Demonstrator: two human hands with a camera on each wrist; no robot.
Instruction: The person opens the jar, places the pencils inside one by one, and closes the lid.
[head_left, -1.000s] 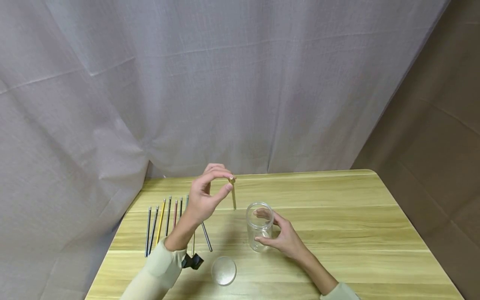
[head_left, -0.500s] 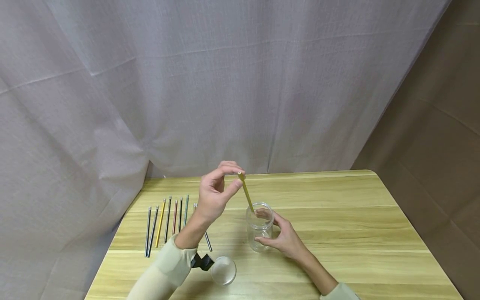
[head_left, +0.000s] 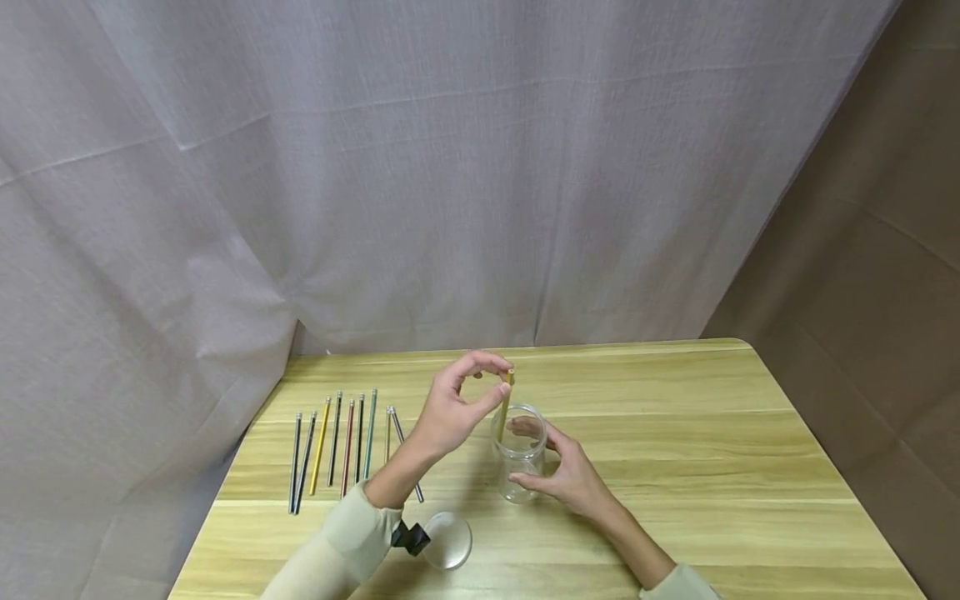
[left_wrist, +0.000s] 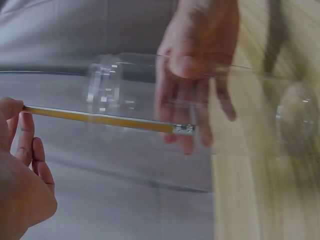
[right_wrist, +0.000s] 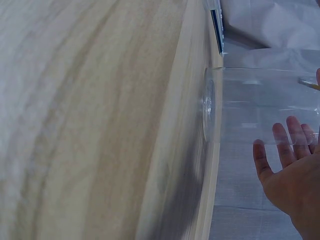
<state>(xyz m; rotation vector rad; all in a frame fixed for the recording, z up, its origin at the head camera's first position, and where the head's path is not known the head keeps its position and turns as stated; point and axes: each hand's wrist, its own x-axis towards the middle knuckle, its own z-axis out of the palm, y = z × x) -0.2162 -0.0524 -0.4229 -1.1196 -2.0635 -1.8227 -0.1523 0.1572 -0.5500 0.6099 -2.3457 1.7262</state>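
My left hand [head_left: 457,408] pinches a yellow pencil [head_left: 504,412] at its upper end, between thumb and fingertips. The left wrist view shows the silver-banded eraser end of the pencil [left_wrist: 130,122] pointing down, about halfway into a clear jar [left_wrist: 105,85]. That jar [head_left: 506,471] stands upright and lidless on the table. Around its right side my right hand [head_left: 573,483] holds it, thumb in front and fingers behind. In the right wrist view, fingers of the right hand [right_wrist: 292,185] lie along the wall of the jar [right_wrist: 245,110].
Several pencils [head_left: 347,446] lie in a loose row on the wooden table [head_left: 675,433], left of the jar. A round clear lid [head_left: 448,542] lies near the front, beside a black block [head_left: 411,538] at the left cuff. A grey curtain [head_left: 480,208] hangs behind the table.
My left hand has moved right and then down, bringing the yellow pencil from left of the jar through its mouth. The right hand and jar have stayed in place.
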